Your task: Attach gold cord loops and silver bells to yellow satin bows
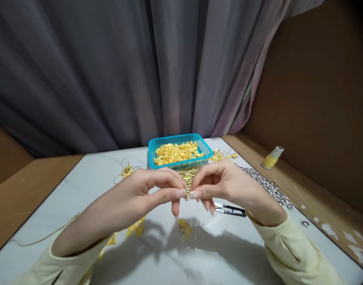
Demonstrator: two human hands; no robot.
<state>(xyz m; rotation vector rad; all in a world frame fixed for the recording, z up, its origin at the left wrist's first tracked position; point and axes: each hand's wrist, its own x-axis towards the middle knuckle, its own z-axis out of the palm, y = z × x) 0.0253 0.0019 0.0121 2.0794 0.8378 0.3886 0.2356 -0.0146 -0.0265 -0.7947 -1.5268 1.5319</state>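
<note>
My left hand (145, 192) and my right hand (225, 184) meet above the white table (89, 174), fingertips pinched together on a small thin gold piece (187, 190) that I cannot make out well. Under the hands a small yellow ribbon bow (185, 228) lies on the table. Behind the hands stands a blue plastic basket (179, 140) filled with yellow bows (177, 152). A bundle of thin gold wires (189, 173) lies in front of the basket.
Small thread snips (230, 209) lie by my right wrist. A string of silver beads (266, 184) runs along the table's right side, with a yellow thread spool (272, 158) on the wooden ledge. Finished bows with gold loops (126, 170) lie left. A grey curtain hangs behind.
</note>
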